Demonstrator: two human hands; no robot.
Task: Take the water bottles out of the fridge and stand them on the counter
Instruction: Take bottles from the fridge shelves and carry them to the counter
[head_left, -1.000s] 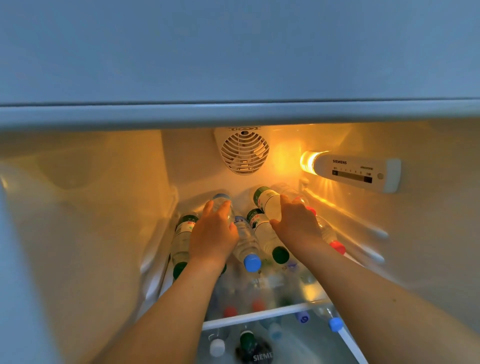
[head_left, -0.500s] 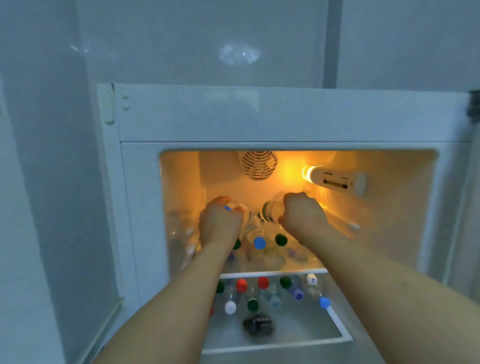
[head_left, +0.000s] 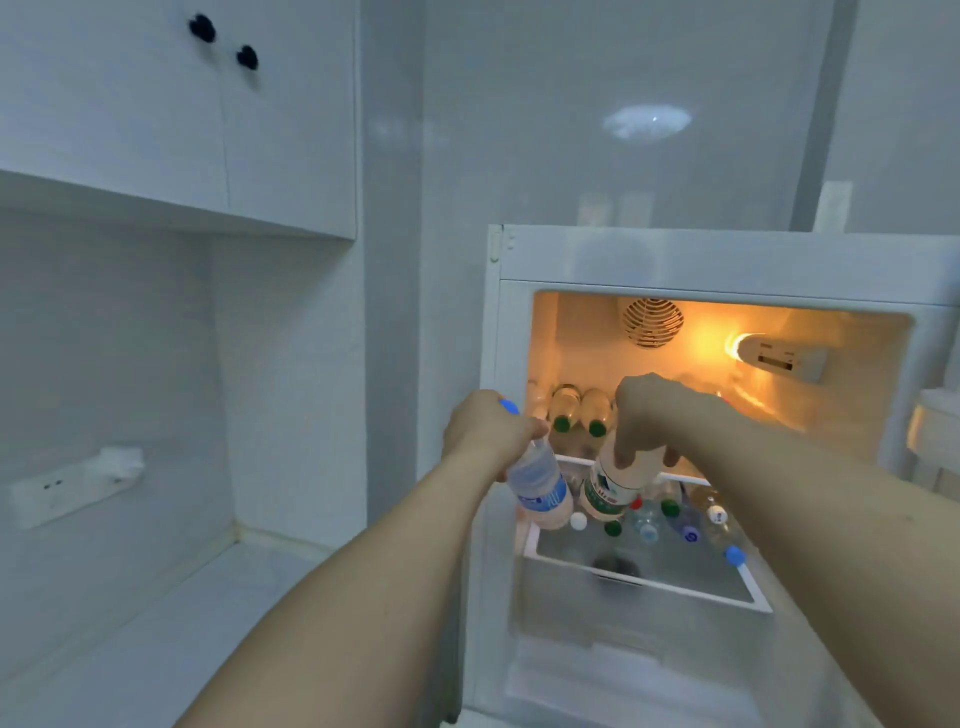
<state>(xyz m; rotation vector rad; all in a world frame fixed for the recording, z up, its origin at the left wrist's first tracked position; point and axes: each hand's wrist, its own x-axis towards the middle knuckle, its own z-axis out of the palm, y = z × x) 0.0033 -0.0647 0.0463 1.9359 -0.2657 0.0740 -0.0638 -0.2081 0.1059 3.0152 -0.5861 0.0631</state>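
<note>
Glossy white fridge (head_left: 727, 260) behind; left hand (head_left: 485, 428) gripping ribbed clear blue-capped bottle (head_left: 540, 491), right hand (head_left: 657, 415) green-labelled bottle (head_left: 608, 488).
</note>
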